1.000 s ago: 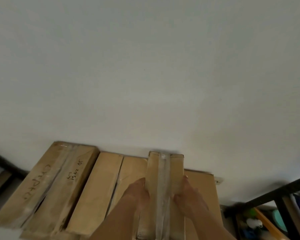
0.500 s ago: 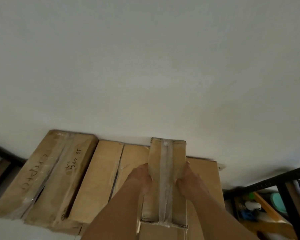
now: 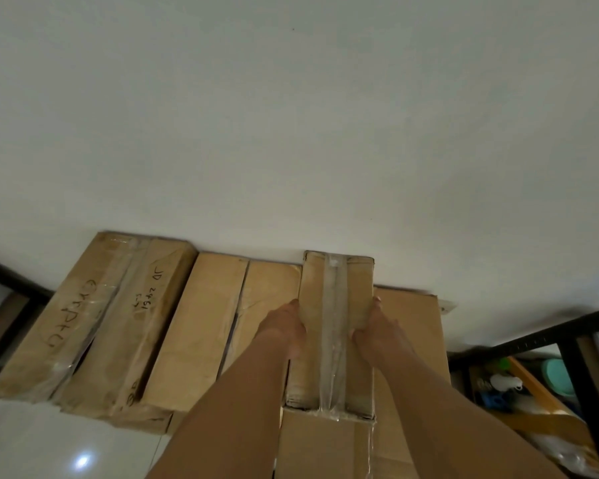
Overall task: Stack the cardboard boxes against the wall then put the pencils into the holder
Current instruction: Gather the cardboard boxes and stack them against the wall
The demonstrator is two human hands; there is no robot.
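Observation:
A narrow taped cardboard box (image 3: 336, 326) stands on top of a wider cardboard box (image 3: 408, 340), its far end against the white wall (image 3: 291, 133). My left hand (image 3: 284, 326) grips its left side and my right hand (image 3: 377, 331) grips its right side, fingers wrapped down the edges. Left of it, a plain box (image 3: 201, 326) and a box with black handwriting (image 3: 94, 316) also lean at the wall. No pencils or holder are in view.
A black metal shelf frame (image 3: 547, 333) stands at the right, with a wooden tray, a teal object and other small items (image 3: 519, 385) on it. Another dark frame (image 3: 4, 281) is at the far left. Glossy white floor (image 3: 66, 451) shows at bottom left.
Both hands have pushed the narrow box forward along the wider box until its far end reached the wall; the view has tilted slightly down.

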